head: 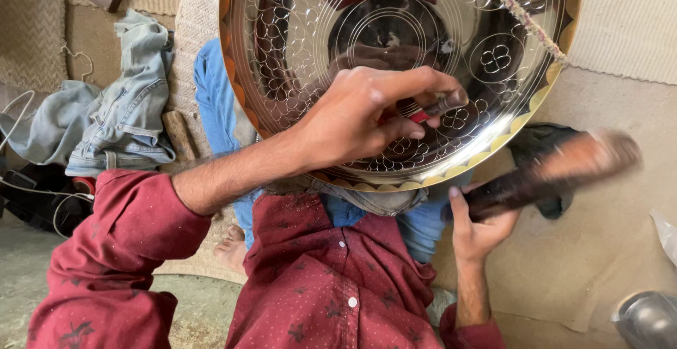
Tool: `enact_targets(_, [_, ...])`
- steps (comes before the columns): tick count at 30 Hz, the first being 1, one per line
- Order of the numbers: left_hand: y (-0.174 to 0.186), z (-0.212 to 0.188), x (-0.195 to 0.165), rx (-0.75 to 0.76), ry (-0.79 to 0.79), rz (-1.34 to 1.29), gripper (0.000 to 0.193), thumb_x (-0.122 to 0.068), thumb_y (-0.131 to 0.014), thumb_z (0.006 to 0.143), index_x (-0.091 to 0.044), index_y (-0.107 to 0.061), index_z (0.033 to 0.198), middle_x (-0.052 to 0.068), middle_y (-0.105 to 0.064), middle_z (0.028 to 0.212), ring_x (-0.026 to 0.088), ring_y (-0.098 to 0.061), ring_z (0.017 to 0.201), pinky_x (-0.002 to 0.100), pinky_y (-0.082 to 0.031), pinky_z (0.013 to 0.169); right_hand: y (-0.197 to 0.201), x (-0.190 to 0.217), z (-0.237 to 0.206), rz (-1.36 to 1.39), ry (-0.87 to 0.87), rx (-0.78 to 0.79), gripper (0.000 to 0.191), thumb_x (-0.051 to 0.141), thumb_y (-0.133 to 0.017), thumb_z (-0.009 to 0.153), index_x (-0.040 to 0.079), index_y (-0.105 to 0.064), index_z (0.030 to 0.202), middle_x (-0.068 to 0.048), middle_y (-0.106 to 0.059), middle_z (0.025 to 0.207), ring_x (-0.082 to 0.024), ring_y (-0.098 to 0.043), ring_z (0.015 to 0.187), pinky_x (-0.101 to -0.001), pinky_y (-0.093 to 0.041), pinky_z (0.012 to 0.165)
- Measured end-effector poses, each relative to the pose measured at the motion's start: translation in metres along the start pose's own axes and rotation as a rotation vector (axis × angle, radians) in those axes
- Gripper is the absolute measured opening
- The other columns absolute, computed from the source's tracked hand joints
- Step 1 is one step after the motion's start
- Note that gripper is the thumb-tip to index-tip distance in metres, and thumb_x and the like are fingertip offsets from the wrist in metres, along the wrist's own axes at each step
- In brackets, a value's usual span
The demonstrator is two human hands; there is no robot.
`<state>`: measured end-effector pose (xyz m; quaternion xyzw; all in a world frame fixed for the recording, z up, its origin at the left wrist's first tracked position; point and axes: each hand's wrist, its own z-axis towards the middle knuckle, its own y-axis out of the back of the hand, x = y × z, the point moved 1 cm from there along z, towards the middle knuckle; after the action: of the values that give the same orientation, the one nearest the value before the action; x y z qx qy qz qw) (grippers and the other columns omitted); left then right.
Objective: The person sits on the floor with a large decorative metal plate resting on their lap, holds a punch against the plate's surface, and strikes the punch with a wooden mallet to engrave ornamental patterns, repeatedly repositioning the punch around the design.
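Left hand point(367, 120) pinched tight on small punch point(444, 102), tip on shiny plate point(296, 53), middle of frame. Right hand point(479, 225) clamped on blurry mallet point(557, 169), lower right. Crooked hit: punch might skid, scratch pattern, smack fingers.

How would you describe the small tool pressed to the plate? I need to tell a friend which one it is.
Find the large shiny engraved metal plate propped on the person's lap. The left hand reaches across its face, pinching a short punch with a red band. Unlike the long dark wooden mallet in the right hand, its tip meets the plate.
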<state>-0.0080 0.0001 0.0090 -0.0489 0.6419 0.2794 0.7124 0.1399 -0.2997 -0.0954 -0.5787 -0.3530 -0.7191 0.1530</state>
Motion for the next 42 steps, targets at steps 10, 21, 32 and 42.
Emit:
enact_targets(10, [0.006,0.010,0.009,0.231,-0.219,0.062,0.059,-0.007,-0.078,0.089,-0.013,-0.059,0.144,0.007,-0.075,0.123,0.028,-0.074,0.106,0.038,-0.060,0.081,0.031,0.055,0.009,-0.153,0.023,0.050,0.079,-0.009,-0.077,0.092,-0.002,-0.025,0.151,-0.020,-0.058,0.100,-0.025,-0.065,0.079,-0.0359,-0.056,0.077])
enact_targets(21, [0.005,0.006,0.008,0.227,-0.289,0.022,0.056,-0.005,-0.076,0.090,-0.009,-0.059,0.144,0.008,-0.075,0.122,0.026,-0.075,0.108,0.036,-0.061,0.086,0.049,0.104,0.061,-0.580,0.128,0.197,0.045,-0.006,-0.082,0.087,0.000,-0.057,0.124,-0.013,-0.069,0.099,-0.021,-0.068,0.082,-0.0300,-0.055,0.080])
enact_targets(32, [-0.026,-0.030,-0.011,-0.353,0.067,0.169,0.058,0.007,-0.071,0.091,-0.015,-0.058,0.143,0.005,-0.077,0.114,0.019,-0.078,0.098,0.032,-0.063,0.082,0.042,0.139,0.141,-0.726,0.358,0.554,0.081,-0.003,-0.077,0.086,0.004,-0.045,0.160,-0.023,-0.069,0.114,-0.027,-0.071,0.089,-0.0356,-0.056,0.078])
enact_targets(42, [-0.035,-0.042,-0.017,-0.532,0.200,0.040,0.043,0.007,-0.069,0.099,-0.011,-0.056,0.136,0.004,-0.079,0.108,0.013,-0.081,0.102,0.025,-0.068,0.085,0.001,0.204,0.189,-0.573,0.345,0.766,0.074,-0.011,-0.067,0.081,0.005,-0.046,0.150,-0.020,-0.065,0.104,-0.022,-0.065,0.080,-0.0329,-0.052,0.066])
